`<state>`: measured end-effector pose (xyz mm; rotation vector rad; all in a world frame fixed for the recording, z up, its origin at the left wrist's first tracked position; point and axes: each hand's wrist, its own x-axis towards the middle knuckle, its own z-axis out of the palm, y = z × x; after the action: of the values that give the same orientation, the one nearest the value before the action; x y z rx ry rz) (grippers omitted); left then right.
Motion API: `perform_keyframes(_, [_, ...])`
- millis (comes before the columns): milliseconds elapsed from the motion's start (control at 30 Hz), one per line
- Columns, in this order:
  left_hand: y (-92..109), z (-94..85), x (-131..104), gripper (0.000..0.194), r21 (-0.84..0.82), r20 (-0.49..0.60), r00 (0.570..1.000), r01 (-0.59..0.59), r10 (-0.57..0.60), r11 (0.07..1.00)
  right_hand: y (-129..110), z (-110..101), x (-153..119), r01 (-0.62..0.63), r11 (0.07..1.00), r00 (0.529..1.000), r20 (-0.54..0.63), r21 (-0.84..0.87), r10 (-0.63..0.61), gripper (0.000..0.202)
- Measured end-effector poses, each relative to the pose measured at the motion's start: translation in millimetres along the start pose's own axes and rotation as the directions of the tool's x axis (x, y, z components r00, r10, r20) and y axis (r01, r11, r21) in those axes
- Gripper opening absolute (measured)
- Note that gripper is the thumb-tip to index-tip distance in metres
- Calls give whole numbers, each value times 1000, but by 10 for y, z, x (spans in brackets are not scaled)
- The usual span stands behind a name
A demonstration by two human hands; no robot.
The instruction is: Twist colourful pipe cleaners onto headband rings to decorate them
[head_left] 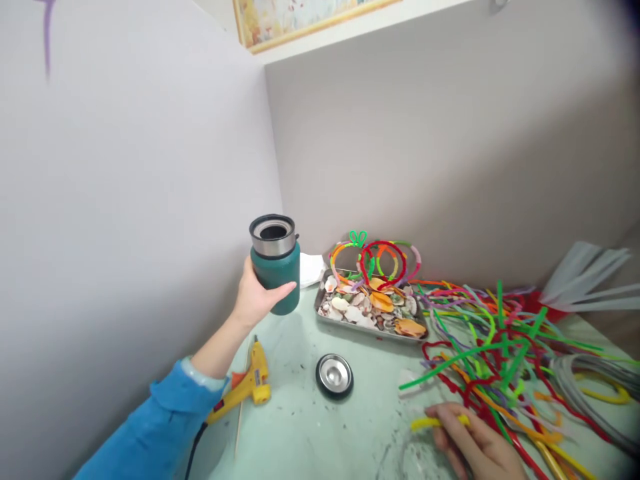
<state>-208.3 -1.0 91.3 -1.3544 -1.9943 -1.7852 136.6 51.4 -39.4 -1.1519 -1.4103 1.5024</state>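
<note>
My left hand (pixel 257 293) is wrapped round a dark green insulated bottle (pixel 277 277) with a steel neck, its mouth uncovered. The bottle is upright; whether its base touches the table I cannot tell. On the table to its lower right lies a round lid (pixel 335 375), black at the rim with a steel inside. At the lower right, my right hand (pixel 473 440) pinches a short yellow pipe cleaner (pixel 425 423) between thumb and fingers. A tangle of colourful pipe cleaners (pixel 493 350) spreads beyond that hand.
A yellow glue gun (pixel 255 380) lies beside my left forearm, near a thin stick. Behind the lid, a metal tray (pixel 350 327) holds shells, with pipe-cleaner rings (pixel 383 243) standing at its back. Grey wire coils (pixel 580 380) and white glue sticks (pixel 580 280) are at the right. Walls rise left and behind.
</note>
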Motion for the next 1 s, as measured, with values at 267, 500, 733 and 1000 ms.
perform_keyframes(267, [-575,-4,-15,82,50,-129,973,197,-189,979,-11,-6,8,-2,999,1000,23,-33,3,54])
perform_keyframes(500, [-594,9,-65,82,75,-66,980,191,-186,979,1,-8,14,-8,999,1000,23,-45,10,54])
perform_keyframes(733, [-653,-55,-81,84,72,-17,962,274,-274,959,-11,-8,3,-15,1000,1000,9,-23,15,53])
perform_keyframes(1000, [-32,-144,-502,64,331,-143,975,-116,171,936,-1,-11,-12,-12,1000,1000,28,6,12,48])
